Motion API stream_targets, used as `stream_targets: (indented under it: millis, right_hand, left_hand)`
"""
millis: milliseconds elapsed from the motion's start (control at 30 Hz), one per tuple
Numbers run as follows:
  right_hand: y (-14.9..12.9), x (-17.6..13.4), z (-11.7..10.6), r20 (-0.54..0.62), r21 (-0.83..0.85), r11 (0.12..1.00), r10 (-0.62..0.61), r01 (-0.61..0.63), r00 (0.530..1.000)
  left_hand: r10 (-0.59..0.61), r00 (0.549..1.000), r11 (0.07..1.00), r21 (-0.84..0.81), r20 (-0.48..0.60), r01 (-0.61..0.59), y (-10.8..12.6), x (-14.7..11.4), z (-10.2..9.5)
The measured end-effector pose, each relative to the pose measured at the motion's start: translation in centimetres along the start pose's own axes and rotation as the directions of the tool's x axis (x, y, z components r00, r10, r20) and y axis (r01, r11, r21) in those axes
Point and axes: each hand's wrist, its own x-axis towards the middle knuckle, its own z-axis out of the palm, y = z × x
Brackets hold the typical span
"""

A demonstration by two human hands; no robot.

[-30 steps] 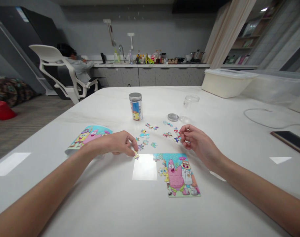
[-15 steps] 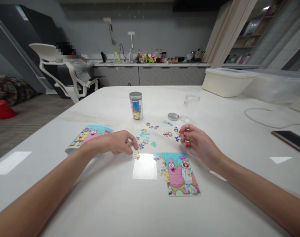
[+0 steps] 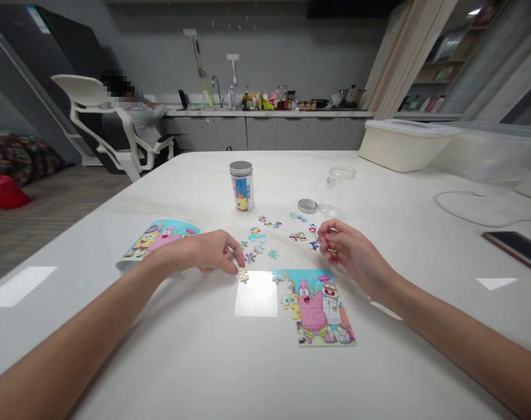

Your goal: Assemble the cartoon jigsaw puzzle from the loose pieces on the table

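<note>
My left hand (image 3: 217, 251) has its thumb and index finger closed at a small yellow puzzle piece (image 3: 244, 276). Loosely curled over the table, my right hand (image 3: 346, 248) shows nothing between its fingers. Its fingertips are beside some red and blue puzzle pieces (image 3: 313, 245). Between the forearms lies a partly assembled cartoon puzzle (image 3: 313, 309), its left edge uneven. More loose puzzle pieces (image 3: 257, 235) are scattered beyond it.
A curled picture sheet (image 3: 138, 242) lies partly behind my left forearm. Farther back stand a lidded jar (image 3: 241, 186), a metal lid (image 3: 308, 205) and a clear jar (image 3: 341, 178). A phone (image 3: 519, 251) and cable (image 3: 444, 213) are at right. A person (image 3: 145, 122) sits beyond.
The yellow piece at my left fingertips has turned slightly. Both hands stay in nearly the same places, and the view has shifted a little.
</note>
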Motion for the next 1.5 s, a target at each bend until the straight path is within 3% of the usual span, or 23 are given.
stream_targets:
  millis: [167,367,567,667,833,967,1067,1167,1233,1300,1500]
  right_hand:
    - [-0.1,-0.1,0.1,0.005,-0.010,1.000,-0.003,0.003,1.000]
    - [-0.2,-0.2,0.0,0.007,-0.010,1.000,0.005,-0.005,1.000]
    - [0.1,0.0,0.0,0.004,-0.006,1.000,0.010,-0.010,1.000]
    - [0.2,0.0,0.0,0.013,-0.012,1.000,0.006,-0.005,1.000]
    - [0.2,0.1,0.1,0.016,-0.038,0.999,-0.007,0.008,1.000]
    - [0.4,0.0,0.0,0.079,-0.156,0.980,-0.111,0.122,0.991]
    - [0.4,-0.9,0.4,0.246,-0.385,0.860,-0.256,0.336,0.935]
    - [0.3,-2.1,1.3,0.470,-0.528,0.679,-0.266,0.510,0.842]
    - [0.2,-2.6,1.9,0.497,-0.526,0.674,-0.252,0.519,0.830]
    - [0.2,-2.8,2.2,0.471,-0.513,0.711,-0.235,0.481,0.850]
    - [0.6,-2.5,2.4,0.424,-0.489,0.792,-0.150,0.365,0.893]
  left_hand:
    - [0.016,0.999,0.998,0.065,0.029,-0.018,-0.2,-0.1,0.2]
    - [0.200,0.979,0.963,0.191,-0.039,-0.189,0.3,-0.4,0.3]
    - [0.134,0.977,0.941,0.330,-0.168,-0.073,1.1,-0.8,1.1]
    - [0.113,0.983,0.937,0.346,-0.145,-0.057,1.3,-1.0,1.6]
    - [0.054,0.997,0.956,0.290,-0.058,-0.035,1.7,-1.2,2.3]
    - [0.140,0.989,0.978,0.160,-0.047,-0.131,2.4,-0.8,3.5]
    - [0.183,0.977,0.976,-0.102,-0.110,-0.195,2.9,-0.3,4.8]
    - [0.136,0.979,0.906,-0.381,-0.150,-0.184,3.5,-0.1,6.0]
    - [0.118,0.981,0.860,-0.478,-0.157,-0.180,3.8,-0.2,6.5]
    - [0.113,0.983,0.843,-0.511,-0.143,-0.171,4.0,-0.2,6.6]
    - [0.136,0.985,0.899,-0.405,-0.102,-0.166,3.8,-0.3,6.2]
